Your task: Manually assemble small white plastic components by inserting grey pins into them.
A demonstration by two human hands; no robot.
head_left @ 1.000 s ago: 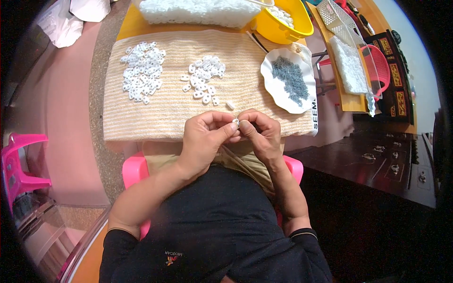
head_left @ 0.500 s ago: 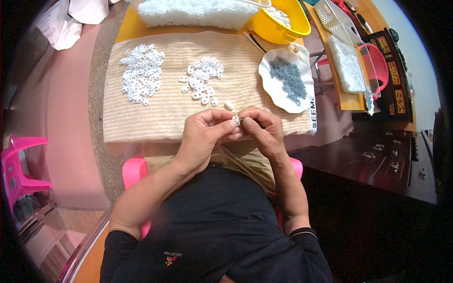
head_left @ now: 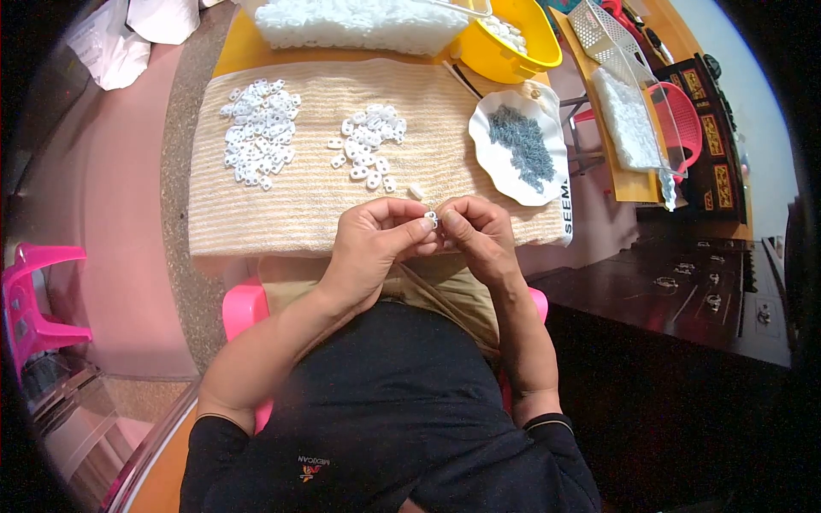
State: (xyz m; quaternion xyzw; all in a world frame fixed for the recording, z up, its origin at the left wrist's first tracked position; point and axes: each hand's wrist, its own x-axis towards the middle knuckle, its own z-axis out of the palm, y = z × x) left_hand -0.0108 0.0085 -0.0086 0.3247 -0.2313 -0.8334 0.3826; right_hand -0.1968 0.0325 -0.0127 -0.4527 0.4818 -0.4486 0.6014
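The left hand [head_left: 368,235] pinches a small white piece [head_left: 431,220] between narrowed fingers, just off the towel's near edge. The right hand [head_left: 481,235] meets it from the other side, its thumb and forefinger close together; whether they grip anything cannot be told.

Dark, bold capitals [head_left: 567,205] run up the right edge of the striped towel [head_left: 256,222], partly cut off by the fold. On the black shirt [head_left: 385,385], small lettering sits upside down in view beside a red and yellow emblem [head_left: 312,471].

One loose piece [head_left: 416,191] lies just beyond the hands. Farther off, two white piles [head_left: 259,132] lie left of a wavy white dish [head_left: 483,162] of grey bits [head_left: 522,145]. A yellow tub [head_left: 479,60] stands behind, on the table [head_left: 238,44].
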